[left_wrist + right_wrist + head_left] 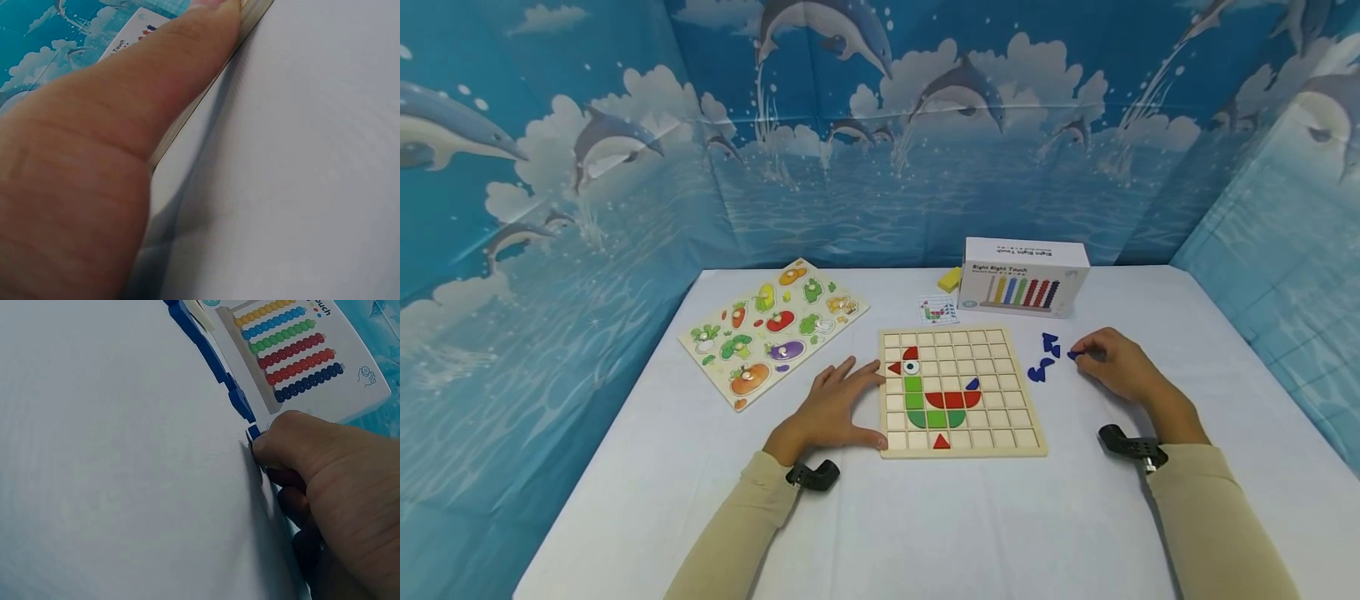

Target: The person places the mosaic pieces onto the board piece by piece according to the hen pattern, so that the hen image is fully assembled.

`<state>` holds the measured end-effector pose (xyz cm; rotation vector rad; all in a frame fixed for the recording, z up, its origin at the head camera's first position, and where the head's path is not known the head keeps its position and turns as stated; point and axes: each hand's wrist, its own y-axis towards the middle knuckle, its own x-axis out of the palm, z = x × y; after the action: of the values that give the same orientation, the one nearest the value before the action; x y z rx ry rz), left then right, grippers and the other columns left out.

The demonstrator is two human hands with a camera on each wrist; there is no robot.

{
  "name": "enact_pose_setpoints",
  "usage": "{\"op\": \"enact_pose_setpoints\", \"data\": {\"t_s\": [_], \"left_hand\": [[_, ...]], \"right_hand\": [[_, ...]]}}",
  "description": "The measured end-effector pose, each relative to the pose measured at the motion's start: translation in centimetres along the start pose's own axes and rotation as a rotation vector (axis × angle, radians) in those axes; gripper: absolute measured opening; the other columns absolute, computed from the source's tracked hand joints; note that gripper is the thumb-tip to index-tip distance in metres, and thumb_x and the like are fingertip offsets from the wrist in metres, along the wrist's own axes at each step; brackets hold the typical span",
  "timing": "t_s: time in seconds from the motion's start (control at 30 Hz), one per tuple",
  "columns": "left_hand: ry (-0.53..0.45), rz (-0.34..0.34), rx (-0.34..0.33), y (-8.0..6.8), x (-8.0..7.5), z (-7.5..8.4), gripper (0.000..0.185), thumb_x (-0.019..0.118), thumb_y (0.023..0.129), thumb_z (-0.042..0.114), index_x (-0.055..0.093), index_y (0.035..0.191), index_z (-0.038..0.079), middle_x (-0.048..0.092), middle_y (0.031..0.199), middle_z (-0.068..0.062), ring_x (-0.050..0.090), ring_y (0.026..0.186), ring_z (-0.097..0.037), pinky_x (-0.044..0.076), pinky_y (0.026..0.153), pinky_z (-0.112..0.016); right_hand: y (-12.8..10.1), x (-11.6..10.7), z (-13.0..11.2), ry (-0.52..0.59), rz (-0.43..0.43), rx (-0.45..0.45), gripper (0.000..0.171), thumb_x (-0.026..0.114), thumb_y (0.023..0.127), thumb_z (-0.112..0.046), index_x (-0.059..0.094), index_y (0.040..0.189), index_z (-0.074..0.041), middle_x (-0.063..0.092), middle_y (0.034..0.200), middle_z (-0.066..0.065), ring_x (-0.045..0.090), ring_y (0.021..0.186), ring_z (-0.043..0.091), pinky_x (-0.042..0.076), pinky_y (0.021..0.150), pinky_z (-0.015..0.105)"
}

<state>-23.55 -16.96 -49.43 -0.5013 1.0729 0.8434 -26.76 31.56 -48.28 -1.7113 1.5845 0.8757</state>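
Observation:
A wooden grid board (962, 453) lies flat on the table, with red and green pieces set in its cells in a bird-like shape. One blue piece (972, 384) sits above the bird's tail, and a red triangle (941, 442) lies in the bottom row. My left hand (835, 408) touches the board's left edge, fingers spread, thumb at the near corner. Right of the board, my right hand (1116, 367) pinches a small dark blue puzzle piece (1073, 355) close to the tabletop. Several more blue pieces (1041, 368) lie loose between that hand and the board.
A pattern card (937, 310) lies behind the board. Beyond it are a yellow block (950, 279) and a white box (1026, 279) printed with coloured beads. At the left lies a vegetable puzzle board (812, 354). Dolphin-print cloth (865, 208) hangs around the table.

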Motion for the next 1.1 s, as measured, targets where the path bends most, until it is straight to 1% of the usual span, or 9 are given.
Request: {"op": "enact_pose_setpoints", "data": {"t_s": [0.1, 0.3, 0.47, 0.57, 0.67, 0.73, 0.8, 0.97, 1.1], "left_hand": [[0.001, 0.004, 0.001, 0.0, 0.0, 0.1, 0.099, 0.071, 0.07, 0.08, 0.046, 0.15, 0.028, 0.023, 0.166, 0.007, 0.006, 0.154, -0.03, 0.006, 0.118, -0.056], [-0.006, 0.003, -0.001, 0.0, -0.1, 0.1, 0.099, 0.071, 0.07, 0.08, 0.046, 0.15, 0.028, 0.023, 0.166, 0.006, 0.006, 0.154, -0.03, 0.005, 0.118, -0.056], [-0.005, -0.007, -0.012, 0.0, -0.1, 0.1, 0.099, 0.071, 0.069, 0.081, 0.045, 0.15, 0.03, 0.022, 0.166, 0.008, 0.005, 0.154, -0.028, 0.005, 0.119, -0.054], [-0.007, -0.006, -0.014, 0.0, -0.1, 0.1, 0.099, 0.071, 0.069, 0.081, 0.045, 0.15, 0.03, 0.022, 0.166, 0.008, 0.005, 0.154, -0.028, 0.005, 0.119, -0.054], [-0.004, -0.01, -0.019, 0.0, 0.0, 0.1, 0.099, 0.071, 0.07, 0.081, 0.045, 0.15, 0.03, 0.022, 0.166, 0.008, 0.004, 0.154, -0.028, 0.004, 0.119, -0.054], [-0.003, -0.012, -0.019, 0.0, 0.1, 0.1, 0.099, 0.071, 0.07, 0.081, 0.044, 0.151, 0.03, 0.021, 0.166, 0.008, 0.004, 0.154, -0.028, 0.004, 0.119, -0.054], [-0.002, -0.011, -0.018, 0.0, 0.1, 0.1, 0.099, 0.071, 0.07, 0.081, 0.044, 0.15, 0.03, 0.022, 0.166, 0.008, 0.004, 0.154, -0.028, 0.005, 0.119, -0.054], [0.002, -0.017, -0.022, 0.1, 0.0, 0.2, 0.1, 0.071, 0.069, 0.081, 0.044, 0.151, 0.03, 0.021, 0.167, 0.008, 0.003, 0.154, -0.027, 0.004, 0.119, -0.054], [0.0, -0.018, -0.02, 0.0, 0.0, 0.2, 0.1, 0.071, 0.069, 0.081, 0.044, 0.151, 0.029, 0.021, 0.167, 0.008, 0.004, 0.154, -0.028, 0.005, 0.119, -0.054]], "right_hand": [[-0.1, 0.0, -0.2, 0.008, -0.005, -0.029, 0.022, 0.061, 0.097, -0.006, 0.06, 0.117, 0.004, 0.051, 0.127, 0.027, 0.044, 0.124, 0.049, 0.032, 0.106, 0.067], [-0.2, 0.1, -0.7, 0.011, 0.017, -0.068, 0.02, 0.062, 0.097, -0.005, 0.061, 0.115, 0.003, 0.055, 0.122, 0.024, 0.048, 0.122, 0.046, 0.034, 0.106, 0.066], [-0.2, 0.4, -1.5, 0.027, 0.001, -0.112, 0.017, 0.064, 0.096, -0.005, 0.062, 0.112, 0.001, 0.057, 0.121, 0.022, 0.05, 0.12, 0.044, 0.035, 0.106, 0.065], [-0.2, 0.8, -2.0, 0.003, -0.011, -0.164, 0.015, 0.067, 0.095, -0.006, 0.065, 0.109, -0.002, 0.059, 0.119, 0.019, 0.053, 0.117, 0.041, 0.034, 0.105, 0.066], [-0.2, 1.4, -2.7, -0.032, -0.003, -0.227, 0.013, 0.07, 0.092, -0.006, 0.067, 0.105, -0.006, 0.061, 0.115, 0.016, 0.055, 0.113, 0.038, 0.034, 0.097, 0.067], [-0.3, 1.6, -3.2, -0.039, 0.005, -0.266, 0.012, 0.072, 0.091, -0.005, 0.068, 0.102, -0.008, 0.061, 0.113, 0.013, 0.056, 0.111, 0.036, 0.034, 0.092, 0.065], [-0.4, 1.8, -3.9, -0.034, 0.007, -0.301, 0.011, 0.073, 0.09, -0.004, 0.069, 0.1, -0.009, 0.061, 0.111, 0.012, 0.055, 0.11, 0.035, 0.033, 0.089, 0.063], [-0.4, 2.3, -5.6, -0.011, -0.003, -0.384, 0.014, 0.074, 0.089, -0.002, 0.07, 0.099, -0.011, 0.062, 0.109, 0.008, 0.052, 0.108, 0.031, 0.031, 0.086, 0.057], [0.0, 2.7, -7.1, 0.008, -0.037, -0.444, 0.017, 0.074, 0.088, -0.002, 0.071, 0.099, -0.014, 0.063, 0.109, 0.006, 0.051, 0.109, 0.032, 0.029, 0.084, 0.054]]}}
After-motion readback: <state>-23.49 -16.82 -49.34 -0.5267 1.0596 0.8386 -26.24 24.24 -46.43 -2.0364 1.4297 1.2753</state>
